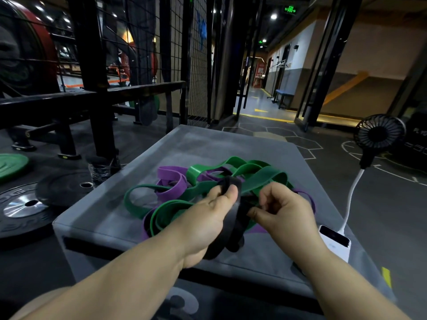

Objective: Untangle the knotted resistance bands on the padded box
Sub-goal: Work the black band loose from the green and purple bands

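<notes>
Fingers (223, 189) of the left hand (208, 218) are curled around a black band (231, 229), thumb pressed on its top loop; the right hand (282, 211) pinches the same black band between thumb and bent fingers, just right of the left thumb. Both hands are raised slightly above the padded box (120, 215), a grey, dust-scuffed block that carries the whole tangle.

Contents of the box top: 1 knotted heap made of green bands (261, 175), purple bands (172, 179) and the black band. Green loops spread to the left and rear of the heap; purple loops lie at rear left and show again at the near edge under the hands. A white power bank (335, 241) rests on the right near corner of the box, and a white stalk rises from it to a small black fan (379, 132).

Hard to make out: how many bands of each colour there are, since they cross and hide one another; the knot itself, covered by both hands; the lower end of the black band, partly masked by the left wrist. Weight plates (25, 204) on the floor at left are cut off by the frame edge.
</notes>
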Tool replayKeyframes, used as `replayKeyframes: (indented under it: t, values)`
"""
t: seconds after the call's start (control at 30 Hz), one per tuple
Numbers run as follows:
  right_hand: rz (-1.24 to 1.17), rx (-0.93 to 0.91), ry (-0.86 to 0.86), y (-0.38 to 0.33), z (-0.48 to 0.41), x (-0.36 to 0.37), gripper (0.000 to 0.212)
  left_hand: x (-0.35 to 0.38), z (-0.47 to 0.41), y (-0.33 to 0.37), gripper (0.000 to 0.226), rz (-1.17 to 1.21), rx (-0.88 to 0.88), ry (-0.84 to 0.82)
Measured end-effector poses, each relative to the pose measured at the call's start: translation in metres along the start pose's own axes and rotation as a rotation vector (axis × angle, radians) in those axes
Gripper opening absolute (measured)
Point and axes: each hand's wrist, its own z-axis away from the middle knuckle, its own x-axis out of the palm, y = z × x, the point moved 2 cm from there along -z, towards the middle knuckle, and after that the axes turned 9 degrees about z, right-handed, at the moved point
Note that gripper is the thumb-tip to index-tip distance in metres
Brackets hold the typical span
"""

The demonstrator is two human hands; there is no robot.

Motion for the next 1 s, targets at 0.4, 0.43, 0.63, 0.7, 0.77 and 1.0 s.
replayKeyframes:
  t: [0.4,0.43,0.63,0.7,0.77,1.0]
  values:
    - [-0.274,0.152,-0.227,-0.006,0.002,0.009,0.023,0.001,0.003,-0.007,0.071,-0.001,0.065,0.104]
    - [-0.319,0.149,-0.243,-0.007,0.003,0.011,0.021,0.003,0.004,-0.007,0.070,0.006,0.063,0.109]
    - [-0.552,0.184,-0.248,-0.014,0.006,0.013,0.034,0.002,0.004,-0.005,0.039,-0.191,0.111,0.153]
    - [-0.544,0.204,-0.242,-0.013,0.007,0.013,0.044,0.003,0.004,-0.001,0.041,-0.325,0.144,0.122]
    - [-0.546,0.215,-0.240,-0.014,0.007,0.013,0.052,0.002,0.004,0.002,0.046,-0.459,0.175,0.062]
    - [-0.578,0.192,-0.328,-0.018,0.009,0.013,0.062,-0.005,0.005,0.016,0.039,-0.720,0.292,0.054]
